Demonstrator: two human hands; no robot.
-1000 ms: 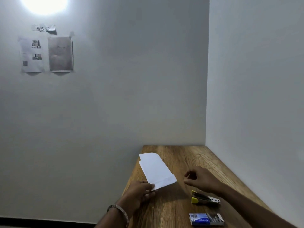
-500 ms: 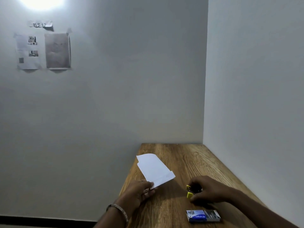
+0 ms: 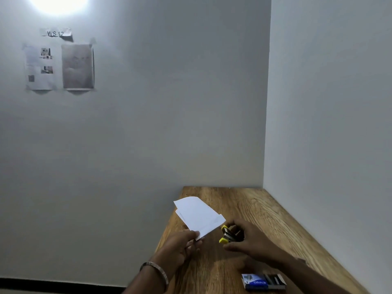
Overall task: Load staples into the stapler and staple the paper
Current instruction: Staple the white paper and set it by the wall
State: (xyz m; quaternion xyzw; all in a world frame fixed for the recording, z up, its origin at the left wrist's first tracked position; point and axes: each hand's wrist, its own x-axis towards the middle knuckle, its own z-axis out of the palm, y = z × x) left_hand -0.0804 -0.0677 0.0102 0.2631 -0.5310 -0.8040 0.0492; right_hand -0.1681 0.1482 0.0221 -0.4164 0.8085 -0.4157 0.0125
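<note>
My left hand (image 3: 182,246) pinches the near corner of the folded white paper (image 3: 198,215) and holds it raised over the wooden table (image 3: 265,211). My right hand (image 3: 251,240) grips a small black stapler with yellow ends (image 3: 227,235), lifted off the table, its front end pointing at the paper's lower right edge. A small gap separates the stapler and the paper. The blue box of staples (image 3: 264,282) lies open on the table near its front edge.
The table stands in a corner, with a grey wall along its right side (image 3: 328,124) and another behind it. Its left edge drops off just left of my left hand. Printed sheets (image 3: 59,67) are taped high on the far wall.
My right hand reached down to the stapler, closed on it and lifted it up and left toward the paper. My left hand kept holding the paper.
</note>
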